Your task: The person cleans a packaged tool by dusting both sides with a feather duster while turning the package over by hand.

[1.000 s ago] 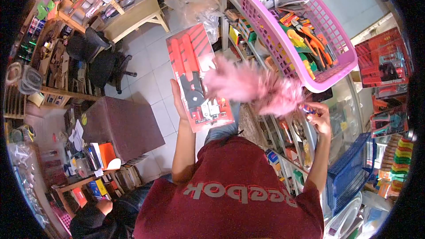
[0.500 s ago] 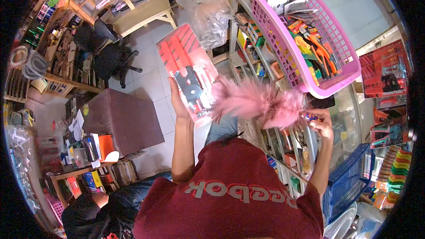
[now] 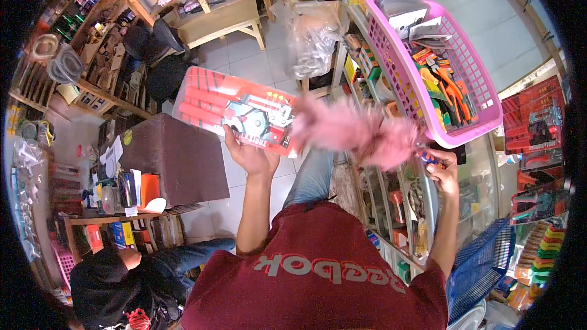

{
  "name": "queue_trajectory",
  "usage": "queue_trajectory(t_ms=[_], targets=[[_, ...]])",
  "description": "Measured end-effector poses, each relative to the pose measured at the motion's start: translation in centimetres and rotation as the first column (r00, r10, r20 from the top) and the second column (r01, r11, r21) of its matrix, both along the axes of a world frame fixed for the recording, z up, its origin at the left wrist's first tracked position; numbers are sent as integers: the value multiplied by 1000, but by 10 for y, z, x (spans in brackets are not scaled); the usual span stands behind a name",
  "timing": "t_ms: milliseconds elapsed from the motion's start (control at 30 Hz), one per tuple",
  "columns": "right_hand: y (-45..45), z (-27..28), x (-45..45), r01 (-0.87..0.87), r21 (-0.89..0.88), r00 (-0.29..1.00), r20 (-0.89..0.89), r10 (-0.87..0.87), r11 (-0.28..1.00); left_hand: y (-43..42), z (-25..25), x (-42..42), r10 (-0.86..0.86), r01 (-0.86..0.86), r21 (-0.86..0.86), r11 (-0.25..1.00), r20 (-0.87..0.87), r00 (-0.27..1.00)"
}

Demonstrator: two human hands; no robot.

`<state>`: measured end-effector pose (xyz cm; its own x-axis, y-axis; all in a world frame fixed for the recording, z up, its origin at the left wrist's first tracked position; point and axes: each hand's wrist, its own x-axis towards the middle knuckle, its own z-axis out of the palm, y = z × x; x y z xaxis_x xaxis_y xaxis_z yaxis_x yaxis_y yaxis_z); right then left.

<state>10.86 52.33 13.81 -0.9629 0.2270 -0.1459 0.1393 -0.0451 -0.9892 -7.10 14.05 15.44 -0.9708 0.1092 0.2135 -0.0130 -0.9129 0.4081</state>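
My left hand (image 3: 254, 156) grips the lower edge of a flat clear-and-red package (image 3: 241, 113) with a red-handled metal tool inside; its exact kind I cannot make out. The package lies tilted, long side roughly sideways. My right hand (image 3: 443, 171) is closed around the short, dark, colourful handle of a pink feather duster (image 3: 361, 131). The duster is smeared by motion, and its feathery tip meets the right end of the package. Close by my right hand, a pink plastic basket (image 3: 455, 140) holds several pliers-like tools with orange and green handles.
Glass-fronted shelves (image 3: 422, 232) with small goods stand below the basket. A blue crate (image 3: 483, 263) is at lower right. On the left is a brown box-like cabinet (image 3: 171, 165); another person (image 3: 110, 287) sits at lower left. An office chair (image 3: 165, 76) stands behind.
The package has turned from nearly upright to lying sideways, shifting left in my left hand. The duster is still against its right end, now blurred. The whole view has shifted slightly.
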Motion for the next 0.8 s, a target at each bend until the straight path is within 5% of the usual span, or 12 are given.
queue_trajectory(t_ms=[67,267,367,433,500,800], targets=[[-8,-3,2,95,-44,995,-37,-97,994,-2,-4,0,38,-38,-44,998,-4,999],[3,-8,7,-80,135,991,-98,94,988,3,-12,5,182,-183,-171,968,-20,983],[-6,0,6,70,-42,997,-32,-72,997,3,-19,9,184,-189,-180,965,-44,982],[2,-3,10,-38,-12,999,-6,38,999,5,-13,13,139,-148,-136,980,-76,987],[5,-1,12,-144,31,989,23,144,989,3,-15,16,205,-211,-269,940,-52,977],[9,-21,18,5,-223,1000,-18,-9,975,11,-2,24,49,-45,-113,993,28,998]])
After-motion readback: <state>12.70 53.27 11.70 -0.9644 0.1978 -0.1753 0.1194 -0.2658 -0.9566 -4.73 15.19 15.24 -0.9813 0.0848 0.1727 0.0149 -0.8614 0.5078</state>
